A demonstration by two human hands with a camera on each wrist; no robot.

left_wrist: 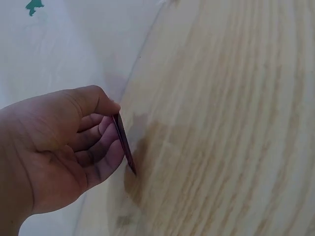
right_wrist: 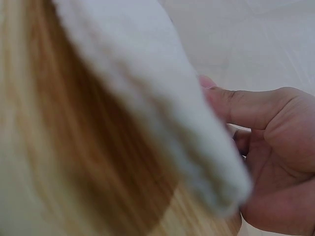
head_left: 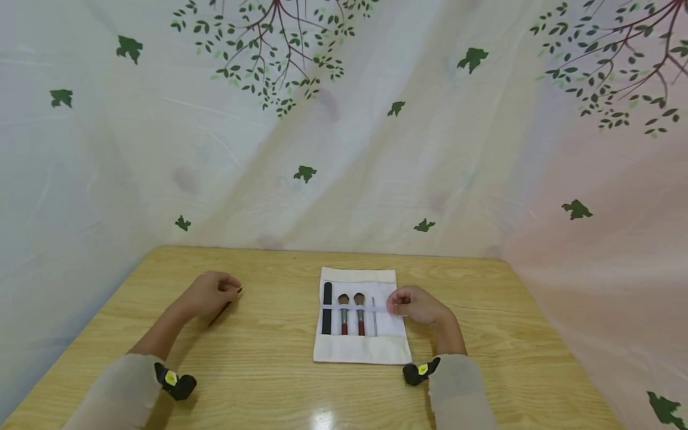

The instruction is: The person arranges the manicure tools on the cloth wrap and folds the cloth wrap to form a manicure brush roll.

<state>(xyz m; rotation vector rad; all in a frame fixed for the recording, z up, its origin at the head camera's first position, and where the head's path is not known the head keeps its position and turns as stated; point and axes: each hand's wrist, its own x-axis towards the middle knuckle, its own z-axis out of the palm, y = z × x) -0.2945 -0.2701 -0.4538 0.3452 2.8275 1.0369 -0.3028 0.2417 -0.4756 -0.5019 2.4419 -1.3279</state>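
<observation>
Mid-table, white pouch (head_left: 360, 350) pinched at right edge

Judgement: best keep the pouch flat and the pull light, so the brushes (head_left: 361, 327) stay under their strap (head_left: 352, 307). Right hand (head_left: 420, 304): thumb and fingers closed on that edge. Left hand (head_left: 208, 297), well apart leftward: pinches a thin dark stick (left_wrist: 125, 143).

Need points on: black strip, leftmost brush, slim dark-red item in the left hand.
Black strip (head_left: 326, 321), head view: lower half.
Leftmost brush (head_left: 344, 316), head view: metal collar.
Slim dark-red item (left_wrist: 125, 142), left wrist view: mid-length of the visible part.
</observation>
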